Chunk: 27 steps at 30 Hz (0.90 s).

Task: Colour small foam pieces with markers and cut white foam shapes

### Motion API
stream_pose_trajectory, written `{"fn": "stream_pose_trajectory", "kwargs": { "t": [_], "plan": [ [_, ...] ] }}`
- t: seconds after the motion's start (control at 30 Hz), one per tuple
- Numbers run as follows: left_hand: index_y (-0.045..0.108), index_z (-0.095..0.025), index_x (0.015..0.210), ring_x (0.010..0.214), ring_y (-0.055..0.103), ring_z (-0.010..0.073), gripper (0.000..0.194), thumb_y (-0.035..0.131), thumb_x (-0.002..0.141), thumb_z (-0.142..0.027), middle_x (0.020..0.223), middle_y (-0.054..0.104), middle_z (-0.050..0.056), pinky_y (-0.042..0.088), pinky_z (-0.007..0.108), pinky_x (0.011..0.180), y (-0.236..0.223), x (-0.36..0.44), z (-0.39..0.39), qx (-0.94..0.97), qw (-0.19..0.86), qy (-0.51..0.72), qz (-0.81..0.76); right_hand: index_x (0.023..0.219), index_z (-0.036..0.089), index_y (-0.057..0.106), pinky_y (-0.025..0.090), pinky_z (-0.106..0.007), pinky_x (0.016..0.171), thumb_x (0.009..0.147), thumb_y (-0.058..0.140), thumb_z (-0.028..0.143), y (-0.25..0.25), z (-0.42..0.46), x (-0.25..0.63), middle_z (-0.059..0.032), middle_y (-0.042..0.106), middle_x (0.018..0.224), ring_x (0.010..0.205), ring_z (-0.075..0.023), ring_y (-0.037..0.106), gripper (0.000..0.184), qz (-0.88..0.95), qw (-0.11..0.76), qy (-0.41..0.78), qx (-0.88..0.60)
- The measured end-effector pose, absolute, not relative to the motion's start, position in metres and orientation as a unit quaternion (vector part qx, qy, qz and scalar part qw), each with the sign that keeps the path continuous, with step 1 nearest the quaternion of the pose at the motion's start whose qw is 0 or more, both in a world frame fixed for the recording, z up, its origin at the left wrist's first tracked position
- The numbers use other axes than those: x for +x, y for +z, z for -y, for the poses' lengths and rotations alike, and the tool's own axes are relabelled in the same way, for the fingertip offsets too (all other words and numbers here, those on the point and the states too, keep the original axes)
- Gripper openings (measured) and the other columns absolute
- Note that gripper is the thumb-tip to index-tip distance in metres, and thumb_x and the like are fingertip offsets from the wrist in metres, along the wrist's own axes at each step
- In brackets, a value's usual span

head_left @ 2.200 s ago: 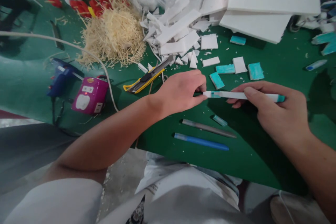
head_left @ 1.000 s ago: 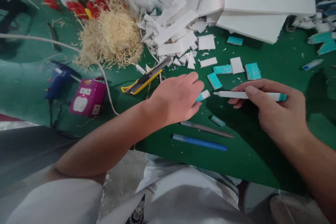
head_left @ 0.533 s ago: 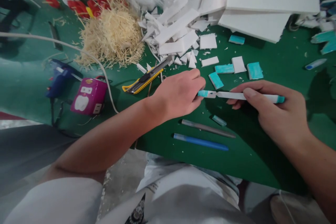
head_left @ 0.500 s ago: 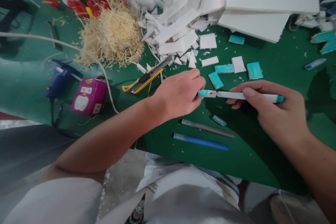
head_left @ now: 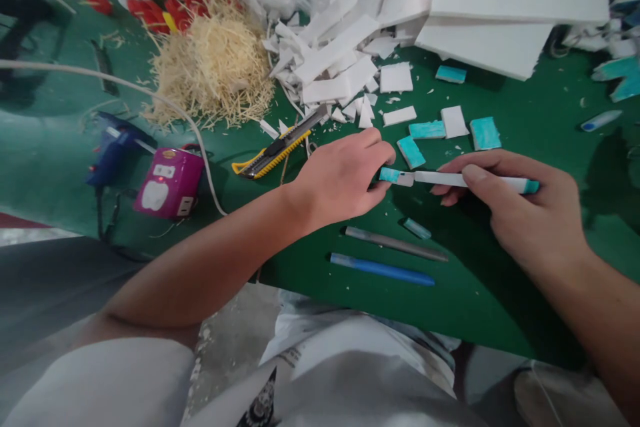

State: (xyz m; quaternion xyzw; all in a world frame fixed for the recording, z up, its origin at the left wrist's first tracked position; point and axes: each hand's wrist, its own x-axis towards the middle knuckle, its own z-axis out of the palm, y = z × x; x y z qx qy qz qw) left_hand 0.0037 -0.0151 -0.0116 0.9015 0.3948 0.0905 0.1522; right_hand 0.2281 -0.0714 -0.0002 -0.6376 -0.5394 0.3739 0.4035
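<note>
My right hand [head_left: 520, 200] is closed around a white marker [head_left: 445, 179] with a turquoise end, its tip pointing left. Between the fingers of my left hand [head_left: 350, 173] is a small foam piece [head_left: 390, 175], partly coloured turquoise, its far end hidden by the fingers. The marker's tip is at the piece's pale right end. Just beyond lie turquoise foam pieces [head_left: 427, 130] and a white foam piece [head_left: 454, 121]. Nearer me, a loose clear turquoise cap [head_left: 417, 228], a grey marker [head_left: 397, 244] and a blue marker [head_left: 383, 269] lie on the green table.
A yellow utility knife [head_left: 280, 147], blade out, lies beyond my left forearm. White foam scraps [head_left: 340, 60], a straw heap [head_left: 215, 70] and foam boards [head_left: 515, 0] are at the back. A glue gun [head_left: 115, 147], a magenta socket block [head_left: 170, 183] and a white cable [head_left: 150, 95] lie left.
The foam piece has shifted very slightly in my left fingers, with the turquoise part showing a little differently. Both hands keep their holds and barely move.
</note>
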Motion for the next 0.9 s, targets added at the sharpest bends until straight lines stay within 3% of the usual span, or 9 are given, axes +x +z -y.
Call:
{"fn": "stream_pose_trajectory", "kwargs": {
  "t": [0.57, 0.9],
  "plan": [
    [0.068, -0.018, 0.1, 0.092, 0.066, 0.0201, 0.01, 0.063, 0.093, -0.023, 0.105, 0.066, 0.005, 0.044, 0.031, 0.069, -0.0137, 0.0051, 0.0147, 0.898, 0.17, 0.096, -0.393, 0.077, 0.028, 0.081, 0.06, -0.031, 0.062, 0.085, 0.069, 0.033, -0.0023, 0.0722, 0.2294, 0.0, 0.076, 0.071, 0.06, -0.0145, 0.067, 0.015, 0.546, 0.395, 0.374, -0.637],
    [0.068, -0.018, 0.1, 0.093, 0.066, 0.0207, 0.01, 0.063, 0.093, -0.023, 0.103, 0.065, 0.006, 0.044, 0.031, 0.069, -0.0122, 0.0042, 0.0138, 0.897, 0.178, 0.093, -0.393, 0.072, 0.028, 0.08, 0.06, -0.03, 0.059, 0.081, 0.07, 0.033, -0.0019, 0.0711, 0.2279, 0.0003, 0.074, 0.065, 0.058, -0.0153, 0.068, 0.015, 0.544, 0.391, 0.372, -0.642]
  ]
}}
